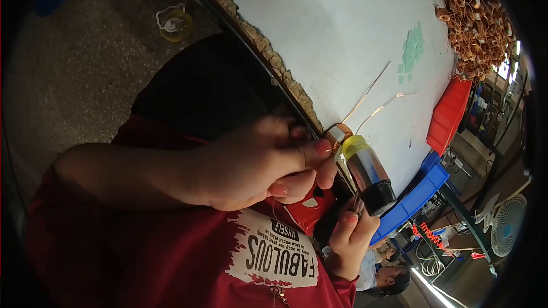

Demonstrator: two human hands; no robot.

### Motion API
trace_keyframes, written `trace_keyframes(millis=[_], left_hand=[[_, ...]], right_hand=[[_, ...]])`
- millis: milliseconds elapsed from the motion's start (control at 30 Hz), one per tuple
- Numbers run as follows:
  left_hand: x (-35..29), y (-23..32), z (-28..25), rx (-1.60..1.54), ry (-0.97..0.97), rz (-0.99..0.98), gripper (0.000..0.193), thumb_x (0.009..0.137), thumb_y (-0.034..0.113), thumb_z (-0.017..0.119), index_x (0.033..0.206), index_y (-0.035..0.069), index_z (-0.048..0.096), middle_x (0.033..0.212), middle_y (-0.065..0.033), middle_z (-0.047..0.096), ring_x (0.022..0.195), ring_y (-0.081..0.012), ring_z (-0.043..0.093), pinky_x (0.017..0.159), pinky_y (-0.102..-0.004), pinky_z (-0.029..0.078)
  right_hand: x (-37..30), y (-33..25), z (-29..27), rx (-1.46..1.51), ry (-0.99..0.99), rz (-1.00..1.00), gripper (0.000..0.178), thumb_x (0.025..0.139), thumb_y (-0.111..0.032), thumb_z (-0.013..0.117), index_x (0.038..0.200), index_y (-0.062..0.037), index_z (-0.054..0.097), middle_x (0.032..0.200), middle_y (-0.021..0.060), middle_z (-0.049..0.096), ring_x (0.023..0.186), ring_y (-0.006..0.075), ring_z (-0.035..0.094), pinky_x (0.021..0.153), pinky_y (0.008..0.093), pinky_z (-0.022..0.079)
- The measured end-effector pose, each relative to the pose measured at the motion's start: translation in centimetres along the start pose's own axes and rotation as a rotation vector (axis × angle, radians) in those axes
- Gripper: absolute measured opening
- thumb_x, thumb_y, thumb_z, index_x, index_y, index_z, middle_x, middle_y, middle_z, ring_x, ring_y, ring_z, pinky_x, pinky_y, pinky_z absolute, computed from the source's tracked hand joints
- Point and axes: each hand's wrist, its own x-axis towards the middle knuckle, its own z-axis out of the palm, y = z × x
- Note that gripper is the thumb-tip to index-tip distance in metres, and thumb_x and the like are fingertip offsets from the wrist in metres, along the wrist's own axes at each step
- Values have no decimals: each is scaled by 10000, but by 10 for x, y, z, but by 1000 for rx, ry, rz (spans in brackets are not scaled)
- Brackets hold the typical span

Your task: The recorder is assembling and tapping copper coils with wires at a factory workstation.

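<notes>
My left hand [274, 162] comes in from the left with its fingers curled, pinching a small copper wire coil [338, 132] at the table edge. Two long bare wire leads [365, 98] stick out from the coil over the white tabletop [337, 34]. Just beside the coil is a shiny cylinder [367, 168] with a yellow collar and a black end. Lower right, my right hand [354, 232] is closed, thumb and fingers pinching a slim metal piece [358, 204] below the cylinder. Whether this hand also bears the cylinder, I cannot tell.
Many copper coils [474, 17] lie heaped at the far right. Green tape pieces [412, 51] stick to the tabletop. A red bin [449, 115] and a blue bin [412, 198] line the right side. Beyond are a fan [508, 225] and another person [382, 274]. The table edge is ragged.
</notes>
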Motion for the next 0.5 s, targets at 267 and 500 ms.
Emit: trace_keyframes(millis=[267, 500], left_hand=[[-1, 2, 3, -106, -10, 31, 142, 1004, 166, 446, 997, 68, 548, 821, -63, 592, 432, -45, 274, 409, -171, 200], [0, 12, 12, -75, 73, -44, 263, 1005, 158, 435, 858, -7, 577, 613, -19, 499, 463, -53, 317, 455, -192, 255]], right_hand=[[9, 4, 10, 466, 459, -21, 489, 969, -468, 400, 810, -20, 516, 593, 50, 478, 508, 177, 411, 494, 281, 337], [17, 66, 9, -123, 751, 511, 430, 992, -402, 386, 843, -27, 535, 576, 55, 482, 503, 214, 437, 510, 330, 388]])
